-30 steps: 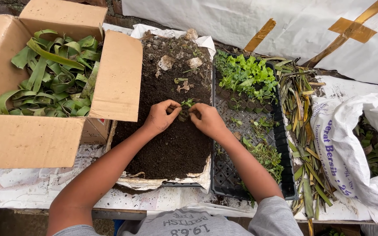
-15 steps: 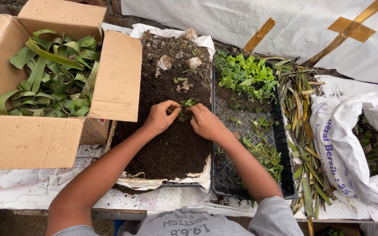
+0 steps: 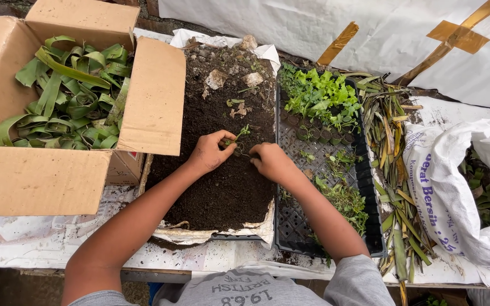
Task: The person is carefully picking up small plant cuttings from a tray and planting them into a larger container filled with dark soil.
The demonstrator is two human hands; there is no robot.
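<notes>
Crumbly, matt dark soil (image 3: 222,187) is lying on torn white paper (image 3: 245,231), beside a black plastic seedling tray (image 3: 299,226) that is showing a perforated, faintly glossy surface. A matt brown cardboard box (image 3: 35,181) is holding smooth green leaf strips (image 3: 69,96); a woven white plastic sack (image 3: 443,187) is gaping nearby.

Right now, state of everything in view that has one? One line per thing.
Left hand: pinching seedling stem over soil.
Right hand: fingertips pressed into soil beside seedling.
Seedling: upright, held.
Soil: loose heap on paper.
Box: open, flaps up, full of green leaf strips.
Tray: far end filled with seedlings, near cells mostly empty.
Sack: open, leaves inside.
</notes>
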